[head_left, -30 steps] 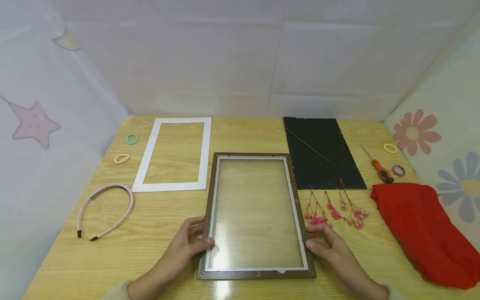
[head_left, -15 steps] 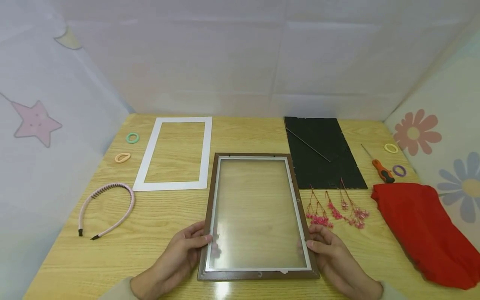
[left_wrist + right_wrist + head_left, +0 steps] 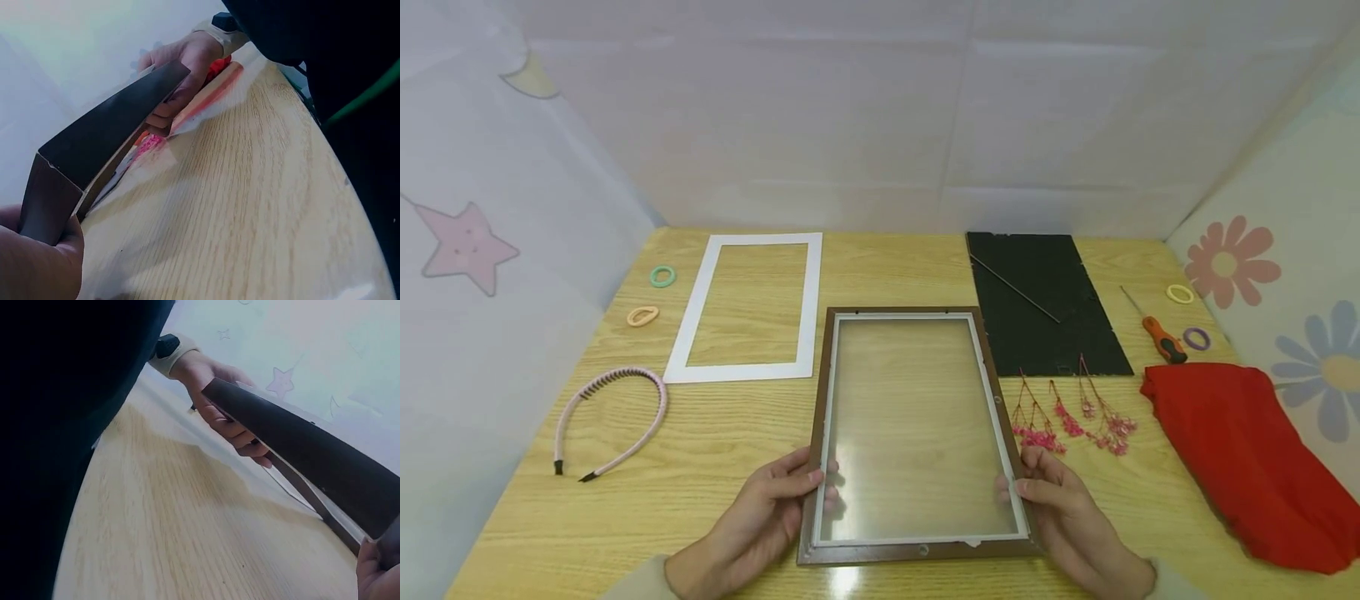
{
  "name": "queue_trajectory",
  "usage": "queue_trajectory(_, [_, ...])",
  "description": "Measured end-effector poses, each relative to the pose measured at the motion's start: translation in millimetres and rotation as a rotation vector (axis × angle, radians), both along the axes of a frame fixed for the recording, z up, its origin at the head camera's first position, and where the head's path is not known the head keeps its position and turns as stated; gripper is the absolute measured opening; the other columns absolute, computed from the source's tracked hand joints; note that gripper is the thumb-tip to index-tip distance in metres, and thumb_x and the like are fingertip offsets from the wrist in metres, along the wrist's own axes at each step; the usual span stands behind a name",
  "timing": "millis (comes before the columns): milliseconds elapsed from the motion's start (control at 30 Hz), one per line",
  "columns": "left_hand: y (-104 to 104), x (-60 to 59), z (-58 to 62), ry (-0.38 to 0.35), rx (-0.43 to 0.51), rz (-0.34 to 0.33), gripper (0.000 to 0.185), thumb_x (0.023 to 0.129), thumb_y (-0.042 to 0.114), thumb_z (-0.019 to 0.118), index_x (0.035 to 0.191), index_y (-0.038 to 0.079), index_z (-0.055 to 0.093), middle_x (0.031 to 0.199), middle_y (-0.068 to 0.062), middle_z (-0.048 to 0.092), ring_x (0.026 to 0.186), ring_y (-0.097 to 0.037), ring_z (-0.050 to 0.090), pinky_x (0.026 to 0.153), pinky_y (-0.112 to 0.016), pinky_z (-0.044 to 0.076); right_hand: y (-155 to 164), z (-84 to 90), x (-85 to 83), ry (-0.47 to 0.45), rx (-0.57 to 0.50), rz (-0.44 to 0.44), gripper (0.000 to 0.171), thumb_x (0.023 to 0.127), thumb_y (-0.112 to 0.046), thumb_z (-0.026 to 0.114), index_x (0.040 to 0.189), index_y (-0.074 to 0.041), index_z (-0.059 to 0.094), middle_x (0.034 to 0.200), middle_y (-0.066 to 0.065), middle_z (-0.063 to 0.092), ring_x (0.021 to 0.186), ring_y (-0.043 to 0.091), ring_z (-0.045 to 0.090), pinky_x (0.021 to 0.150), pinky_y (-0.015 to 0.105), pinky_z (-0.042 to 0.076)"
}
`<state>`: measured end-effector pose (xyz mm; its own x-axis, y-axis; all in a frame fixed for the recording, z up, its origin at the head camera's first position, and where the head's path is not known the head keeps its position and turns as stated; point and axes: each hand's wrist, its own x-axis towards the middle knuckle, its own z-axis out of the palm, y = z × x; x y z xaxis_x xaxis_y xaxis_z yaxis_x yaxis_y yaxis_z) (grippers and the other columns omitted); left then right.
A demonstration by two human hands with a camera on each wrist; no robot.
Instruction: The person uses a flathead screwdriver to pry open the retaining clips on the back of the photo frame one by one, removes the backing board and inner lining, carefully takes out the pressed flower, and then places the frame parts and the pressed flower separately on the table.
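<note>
Nearest, left hand [image 3: 760,521] and right hand [image 3: 1063,517] pinch the brown wooden glass-paned picture frame [image 3: 917,429], fingers curled under its raised near end; the loose pane could slide out onto the tabletop [image 3: 730,433] beyond

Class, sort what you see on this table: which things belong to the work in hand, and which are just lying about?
In hand: picture frame, left hand, right hand.

Lying about: headband, hair ties, red cloth, screwdriver. The white mount, black backing board and dried flowers lie untouched.
</note>
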<state>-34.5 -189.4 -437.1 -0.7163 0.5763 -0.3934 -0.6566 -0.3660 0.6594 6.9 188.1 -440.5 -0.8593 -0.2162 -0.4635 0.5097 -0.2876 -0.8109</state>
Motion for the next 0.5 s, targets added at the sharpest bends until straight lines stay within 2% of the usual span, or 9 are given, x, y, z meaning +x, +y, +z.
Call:
queue_trajectory(233, [-1.8,0.8,-0.1,0.021,0.032,-0.028,0.074,0.105,0.008,0.05,0.155,-0.011,0.0,0.127,-0.004,0.057,0.095,-0.005,0.067,0.097,-0.02,0.058,-6.8,3.2,4.3,0.057,0.118,-0.054,0.018,0.102,-0.009,0.056,0.101,-0.022,0.043,0.109,-0.002,0.064,0.101,0.013,0.071,0.091,0.022,0.05])
queue_trajectory(333, [-1.3,1.7,0.1,0.025,0.019,-0.028,0.074,0.104,0.008,0.051,0.155,-0.011,0.001,0.127,-0.003,0.057,0.095,-0.005,0.067,0.098,-0.021,0.058,-12.9,6.3,5.3,0.064,0.201,-0.112,0.018,0.099,-0.008,0.061,0.098,-0.019,0.046,0.101,-0.005,0.061,0.096,0.011,0.068,0.081,0.022,0.052])
queue_trajectory(500, [-0.2,2.9,-0.9,0.027,-0.008,-0.014,0.075,0.104,0.008,0.052,0.156,-0.01,0.001,0.127,-0.003,0.057,0.095,-0.005,0.067,0.097,-0.021,0.058,-23.0,13.1,4.3,0.086,0.455,-0.238,0.017,0.091,-0.01,0.073,0.101,-0.009,0.059,0.097,-0.006,0.056,0.09,0.011,0.054,0.075,0.02,0.048])
